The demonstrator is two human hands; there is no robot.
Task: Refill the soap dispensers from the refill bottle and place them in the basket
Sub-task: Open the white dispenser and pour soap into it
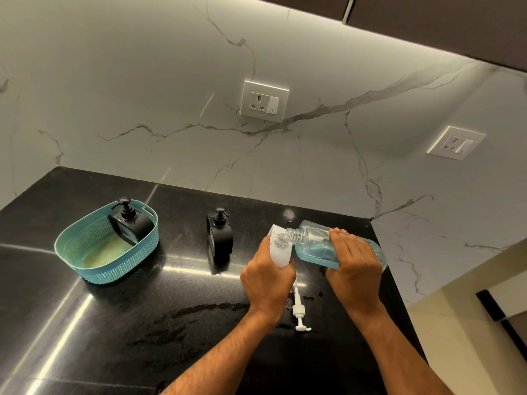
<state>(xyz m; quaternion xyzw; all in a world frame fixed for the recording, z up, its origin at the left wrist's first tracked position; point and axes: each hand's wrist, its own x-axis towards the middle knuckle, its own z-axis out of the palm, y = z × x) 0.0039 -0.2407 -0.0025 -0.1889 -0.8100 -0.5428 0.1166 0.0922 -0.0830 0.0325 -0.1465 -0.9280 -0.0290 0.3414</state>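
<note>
Refill bottle (316, 246), clear rigid plastic, part-full, likely slippery: right hand (353, 266) is grasping its body, left hand (266, 280) is clenching white dispenser (281, 249).

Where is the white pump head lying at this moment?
In the head view, the white pump head lies flat on the black counter, between the two forearms, just below the left hand holding the white dispenser.

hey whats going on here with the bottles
A person is refilling a white dispenser, gripped in the left hand, from a clear refill bottle of blue liquid tipped by the right hand. Its white pump lies on the black counter. One black dispenser already sits in the teal basket; another stands beside it.
</note>
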